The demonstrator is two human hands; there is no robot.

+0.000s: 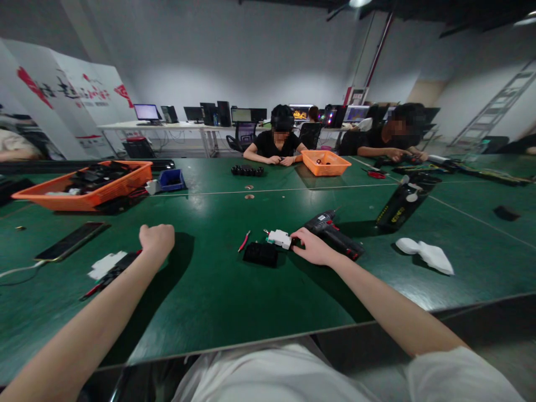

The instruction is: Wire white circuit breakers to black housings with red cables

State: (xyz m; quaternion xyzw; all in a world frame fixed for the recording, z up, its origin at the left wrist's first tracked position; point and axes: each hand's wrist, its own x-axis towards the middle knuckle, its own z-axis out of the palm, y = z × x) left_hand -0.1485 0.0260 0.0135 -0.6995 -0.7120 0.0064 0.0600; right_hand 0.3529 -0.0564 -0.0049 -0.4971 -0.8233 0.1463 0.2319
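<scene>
My left hand (157,240) is closed in a fist above the table at the left; anything inside it is hidden. Below it lie a white plastic block (106,266) and a black part with red ends (112,272), partly behind my forearm. My right hand (312,247) pinches the right end of a small white block-shaped module (280,239), which has a metal tab on its left. Just in front of the module is a black rectangular piece (260,254). A thin red tool (244,241) lies left of them. Behind my right hand, a black cordless drill (335,231) rests on its side.
An orange basket of black parts (87,195), a blue bin (172,180) and a phone (72,241) are at left. To the right are a tilted black bottle (404,206) and a white object (426,254). Two people sit opposite, near another orange basket (325,166).
</scene>
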